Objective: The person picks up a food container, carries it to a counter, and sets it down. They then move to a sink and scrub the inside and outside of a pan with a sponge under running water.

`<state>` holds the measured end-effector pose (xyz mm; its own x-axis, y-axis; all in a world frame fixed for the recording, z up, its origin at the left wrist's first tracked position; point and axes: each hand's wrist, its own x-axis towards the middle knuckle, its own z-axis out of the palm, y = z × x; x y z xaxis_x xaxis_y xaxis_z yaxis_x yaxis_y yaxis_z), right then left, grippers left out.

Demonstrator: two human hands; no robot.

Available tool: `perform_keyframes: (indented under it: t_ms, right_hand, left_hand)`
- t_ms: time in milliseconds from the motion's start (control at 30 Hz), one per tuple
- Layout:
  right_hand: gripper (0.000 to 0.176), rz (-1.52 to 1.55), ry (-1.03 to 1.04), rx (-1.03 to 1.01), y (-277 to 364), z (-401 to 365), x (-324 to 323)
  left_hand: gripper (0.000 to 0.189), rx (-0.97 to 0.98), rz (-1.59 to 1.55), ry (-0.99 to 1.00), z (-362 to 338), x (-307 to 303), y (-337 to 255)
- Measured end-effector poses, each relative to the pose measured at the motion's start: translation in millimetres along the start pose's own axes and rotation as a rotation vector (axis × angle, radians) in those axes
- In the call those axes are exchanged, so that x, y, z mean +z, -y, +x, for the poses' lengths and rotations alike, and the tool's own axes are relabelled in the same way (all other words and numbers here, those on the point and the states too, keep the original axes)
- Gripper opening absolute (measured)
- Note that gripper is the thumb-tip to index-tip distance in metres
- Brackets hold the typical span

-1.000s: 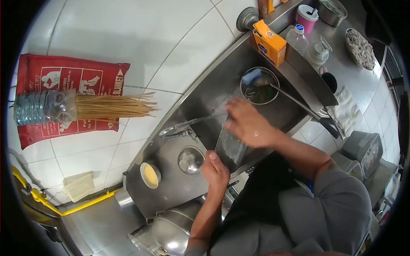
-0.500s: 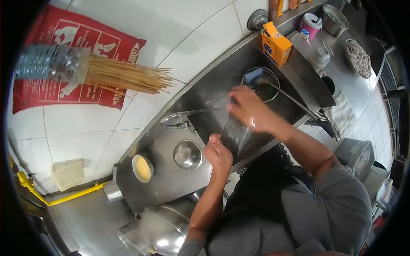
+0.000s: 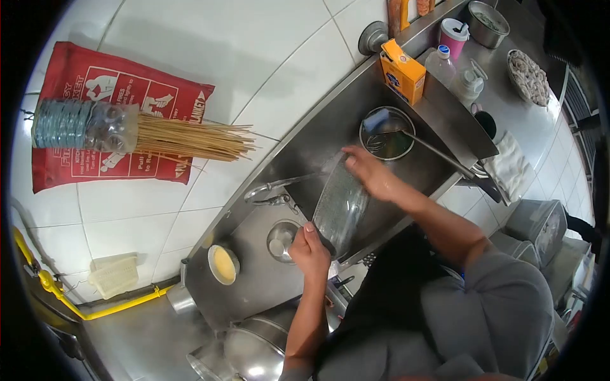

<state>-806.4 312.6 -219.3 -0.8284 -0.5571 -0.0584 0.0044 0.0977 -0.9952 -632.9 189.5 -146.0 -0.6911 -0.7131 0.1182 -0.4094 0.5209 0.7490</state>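
Over the steel sink [image 3: 298, 149] I hold a long, wet, grey see-through dish [image 3: 341, 206], tilted on a slant. Its exact kind is hard to tell. My left hand [image 3: 310, 251] grips the lower end, thumb up along the edge. My right hand [image 3: 372, 176] is closed over the upper end, with some fingers hidden behind it. The faucet [image 3: 279, 186] reaches in from the wall side beside the dish. Past my right hand, a round metal bowl [image 3: 361, 136] in the sink contains a blue sponge [image 3: 376, 120], with a long-handled utensil [image 3: 438, 152] resting across it.
On the left drainboard [image 3: 219, 305] stand a bowl of yellow contents [image 3: 223, 265] and a metal bowl [image 3: 277, 244]. An orange box [image 3: 403, 73] stands at the sink's far end. Beyond are a bottle [image 3: 440, 63], a pink cup [image 3: 453, 41] and a dish of pale food [image 3: 528, 76].
The dish has turned, so more of its broad face shows. My left hand has moved slightly down and left with it. My right hand, blurred before, is lower on its upper end.
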Motion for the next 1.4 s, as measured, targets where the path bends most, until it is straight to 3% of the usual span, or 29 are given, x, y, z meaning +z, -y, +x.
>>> perform_keyframes:
  t_ms: [67,167,233,300,400,433,467,567,667,700,800,833,933,1000,1067,1100,1167,1233,1333,1367,1400]
  right_hand:
    - [0.056,-0.753,-0.058,-0.545,54,-25,15]
    - [0.055,-0.632,-0.010,-0.627,56,-28,14]
    - [0.053,0.039,0.035,-0.048,11,-7,3]
    - [0.049,0.896,0.312,0.447,-47,9,3]
    - [0.048,0.548,-0.003,0.250,-65,6,36]
    - [0.048,0.514,0.001,0.161,-65,10,44]
    - [0.049,0.310,-0.050,0.041,-37,3,47]
    - [0.055,-0.342,-0.104,-0.457,39,-16,48]
    - [0.057,-0.213,-0.066,-0.569,36,-19,48]
    - [0.057,-0.098,-0.191,-0.485,7,-13,56]
    - [0.058,0.798,-0.067,0.130,-96,9,92]
    - [0.055,0.501,-0.201,0.026,-72,0,83]
    - [0.052,-0.220,-0.202,-0.386,21,-23,54]
    - [0.053,-0.093,-0.212,-0.343,18,-21,57]
    - [0.054,0.158,-0.303,-0.226,-33,-5,67]
    - [0.055,0.413,-0.253,0.012,-42,10,62]
    - [0.055,0.138,-0.329,-0.113,-41,1,77]
    - [0.055,-0.135,-0.305,-0.292,4,-7,65]
    - [0.056,-0.090,-0.294,-0.401,-13,-8,63]
    - [0.058,0.223,-0.265,-0.155,-41,-1,68]
    - [0.059,0.269,-0.280,-0.062,-52,1,76]
  left_hand:
    - [0.049,-0.023,-0.018,-0.001,-1,2,-1]
    - [0.049,-0.007,-0.105,0.006,4,7,17]
    - [0.050,-0.006,-0.110,0.035,0,-11,38]
    - [0.050,-0.010,-0.081,0.096,-4,-33,42]
    - [0.040,0.110,0.230,0.064,14,-35,-5]
    - [0.037,0.143,0.404,0.025,18,-30,-20]
    - [0.036,0.187,0.555,-0.035,27,-18,-35]
    - [0.034,0.041,0.602,0.052,39,-10,-49]
    - [0.036,-0.032,0.544,0.075,49,-13,-47]
    - [0.036,-0.044,0.518,0.073,52,-16,-47]
    - [0.040,0.101,0.524,-0.004,58,-18,-36]
    - [0.039,0.134,0.521,-0.008,61,-12,-36]
    - [0.038,0.152,0.547,0.013,61,-6,-33]
    - [0.038,0.120,0.560,0.047,67,0,-42]
    - [0.038,0.129,0.547,0.033,70,4,-47]
    - [0.038,0.128,0.553,0.035,69,2,-47]
    - [0.037,0.125,0.565,0.032,74,2,-46]
    - [0.037,0.120,0.575,0.038,74,2,-46]
    - [0.036,0.132,0.580,0.040,75,4,-49]
    - [0.037,0.132,0.596,0.031,75,2,-47]
    - [0.037,0.133,0.606,0.022,75,2,-46]
